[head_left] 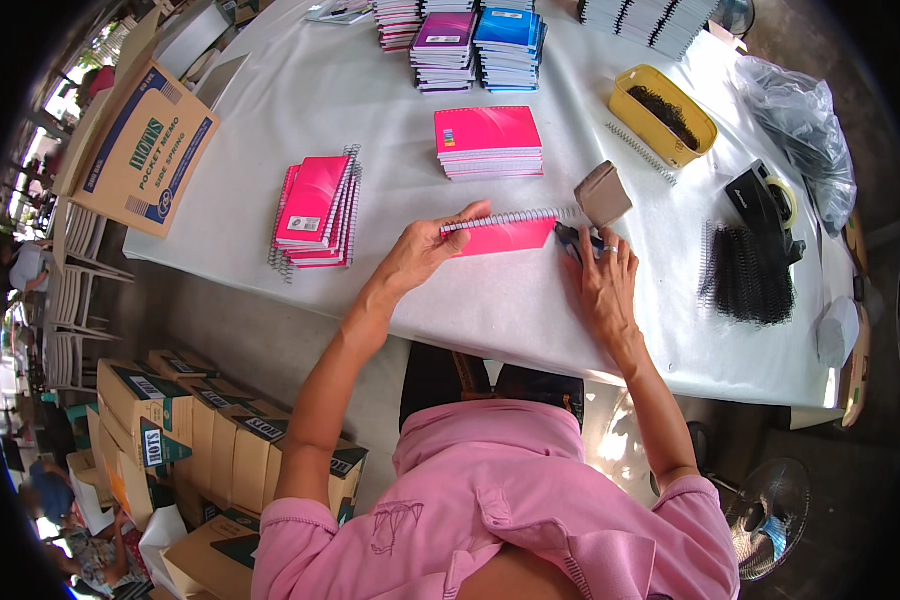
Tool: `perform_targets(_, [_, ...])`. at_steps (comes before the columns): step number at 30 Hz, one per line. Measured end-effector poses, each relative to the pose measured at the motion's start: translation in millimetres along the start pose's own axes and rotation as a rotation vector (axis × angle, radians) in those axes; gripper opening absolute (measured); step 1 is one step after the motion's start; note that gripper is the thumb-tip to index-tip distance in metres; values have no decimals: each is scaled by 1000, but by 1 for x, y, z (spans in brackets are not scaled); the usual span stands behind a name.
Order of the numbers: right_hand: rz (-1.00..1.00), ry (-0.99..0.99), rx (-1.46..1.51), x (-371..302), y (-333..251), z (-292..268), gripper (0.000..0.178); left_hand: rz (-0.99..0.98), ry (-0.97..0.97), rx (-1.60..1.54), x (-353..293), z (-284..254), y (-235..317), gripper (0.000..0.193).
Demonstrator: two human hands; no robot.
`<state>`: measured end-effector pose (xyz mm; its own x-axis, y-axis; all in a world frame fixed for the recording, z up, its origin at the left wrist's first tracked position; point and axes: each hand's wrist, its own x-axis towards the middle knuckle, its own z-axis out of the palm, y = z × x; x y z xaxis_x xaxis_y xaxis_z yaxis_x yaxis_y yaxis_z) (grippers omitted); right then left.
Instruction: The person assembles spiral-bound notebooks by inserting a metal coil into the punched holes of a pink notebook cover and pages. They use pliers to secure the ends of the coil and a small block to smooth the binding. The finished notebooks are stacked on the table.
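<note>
Close to the table's front edge, my left hand (425, 250) grips a pink notebook (505, 238) at its left end, thumb and fingers around it. A spiral wire coil (520, 216) runs along the notebook's far edge, its loose end sticking out to the right. My right hand (607, 285) is closed on dark-handled pliers (569, 238), mostly hidden by the fingers. The pliers' tip lies by the notebook's right end, near the coil end. Just beyond that hand stands a brown block (603, 194). Spiral-bound pink notebooks (310, 210) lie stacked to the left.
Ahead lies a pink notebook stack (490, 140), with purple (444, 32) and blue stacks (508, 30) farther back. At right are a yellow tub (698, 128) of black coils, a tape dispenser (760, 200), a black coil bundle (750, 280) and a plastic bag (800, 120). Cartons (145, 145) stand left.
</note>
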<state>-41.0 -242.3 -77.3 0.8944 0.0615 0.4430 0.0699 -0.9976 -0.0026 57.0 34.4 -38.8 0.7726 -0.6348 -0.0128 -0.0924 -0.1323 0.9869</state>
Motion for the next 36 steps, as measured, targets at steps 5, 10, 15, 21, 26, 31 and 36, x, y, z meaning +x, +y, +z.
perform_targets(5, [135,-44,163,12,-4,-24,28,189,221,195,-6,13,10,49])
perform_targets(10, [-100,69,605,23,-74,-82,34,225,403,660,-14,31,35,61])
perform_targets(15, [-158,119,632,33,-86,-81,33,180,472,790,-17,39,49,73])
perform_targets(21, [189,-547,1370,49,-71,-88,31,331,517,969,-21,33,45,74])
perform_targets(26, [107,-677,1487,65,-63,-96,36,418,632,1098,-27,23,58,69])
perform_targets(31, [1,-199,659,54,-27,-48,25,345,856,1242,-44,-48,66,63])
perform_targets(36, [-83,75,292,41,-25,-21,46,280,654,574,-66,-124,48,58])
